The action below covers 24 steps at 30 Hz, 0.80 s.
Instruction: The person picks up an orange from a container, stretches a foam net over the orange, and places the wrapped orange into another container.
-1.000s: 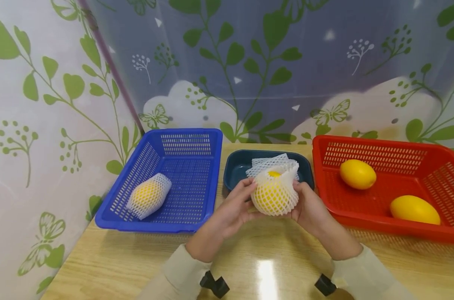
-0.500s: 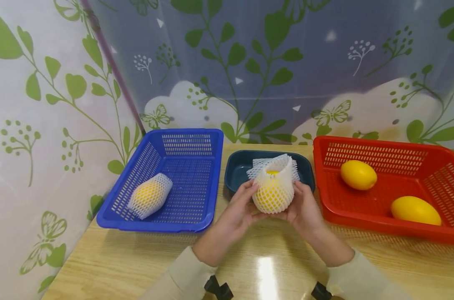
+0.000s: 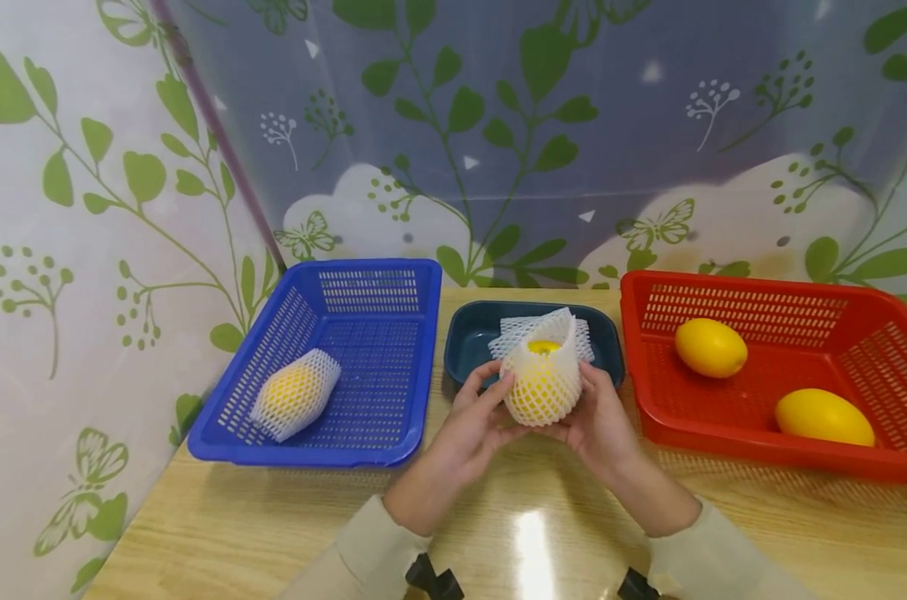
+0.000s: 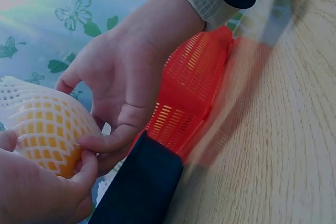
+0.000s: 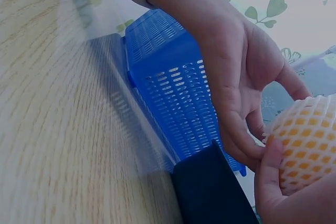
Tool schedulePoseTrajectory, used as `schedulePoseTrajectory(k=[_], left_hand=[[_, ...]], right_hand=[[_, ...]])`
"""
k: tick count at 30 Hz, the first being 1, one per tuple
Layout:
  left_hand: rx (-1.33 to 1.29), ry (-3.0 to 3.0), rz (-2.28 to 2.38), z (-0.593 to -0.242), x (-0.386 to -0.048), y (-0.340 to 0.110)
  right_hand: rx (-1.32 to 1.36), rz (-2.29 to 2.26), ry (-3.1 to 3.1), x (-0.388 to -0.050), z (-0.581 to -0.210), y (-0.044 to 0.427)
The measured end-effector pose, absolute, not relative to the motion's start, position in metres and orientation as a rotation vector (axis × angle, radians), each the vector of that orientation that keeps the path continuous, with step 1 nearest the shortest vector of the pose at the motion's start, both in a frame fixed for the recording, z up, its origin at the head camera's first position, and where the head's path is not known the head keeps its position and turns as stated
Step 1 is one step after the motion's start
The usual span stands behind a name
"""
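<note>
Between both hands is a yellow oval fruit [image 3: 542, 393] inside a white foam net sleeve [image 3: 564, 333]. The sleeve's loose end stands up past the fruit, and a bare yellow patch shows at its opening. My left hand [image 3: 464, 435] grips it from the left, thumb on the near side. From the right my right hand [image 3: 606, 429] grips it too, with fingertips against the net. Both wrist views show fingers meeting under the netted fruit [image 4: 50, 132]. Behind the hands, a dark teal tray [image 3: 464, 342] holds more white foam nets [image 3: 513, 333].
To the left stands a blue basket [image 3: 378, 454] with one netted yellow fruit [image 3: 298, 394] in it. A red basket [image 3: 769, 454] on the right contains two bare yellow fruits [image 3: 711, 347]. All stand on a wooden table [image 3: 273, 533] before a leaf-patterned curtain.
The netted fruit has turned in the hands, and the sleeve's open end now points more upright. My right hand has shifted slightly left. The baskets and tray have stayed put.
</note>
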<state>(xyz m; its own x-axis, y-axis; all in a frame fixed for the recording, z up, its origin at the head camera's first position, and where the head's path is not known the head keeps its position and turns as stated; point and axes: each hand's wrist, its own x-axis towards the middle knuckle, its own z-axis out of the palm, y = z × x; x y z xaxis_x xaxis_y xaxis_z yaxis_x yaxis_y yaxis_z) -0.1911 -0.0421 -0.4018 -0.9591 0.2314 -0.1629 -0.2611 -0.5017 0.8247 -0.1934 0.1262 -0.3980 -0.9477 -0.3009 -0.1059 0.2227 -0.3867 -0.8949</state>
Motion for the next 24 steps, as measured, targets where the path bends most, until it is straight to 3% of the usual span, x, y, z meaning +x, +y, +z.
schedulePoseTrajectory(k=[24], left_hand=[[-0.049,1.372,2.477,-0.4034,-0.1934,-0.0427]], right_hand=[[-0.004,-2.388,1.64,-0.1952,-0.4037,0.1206]])
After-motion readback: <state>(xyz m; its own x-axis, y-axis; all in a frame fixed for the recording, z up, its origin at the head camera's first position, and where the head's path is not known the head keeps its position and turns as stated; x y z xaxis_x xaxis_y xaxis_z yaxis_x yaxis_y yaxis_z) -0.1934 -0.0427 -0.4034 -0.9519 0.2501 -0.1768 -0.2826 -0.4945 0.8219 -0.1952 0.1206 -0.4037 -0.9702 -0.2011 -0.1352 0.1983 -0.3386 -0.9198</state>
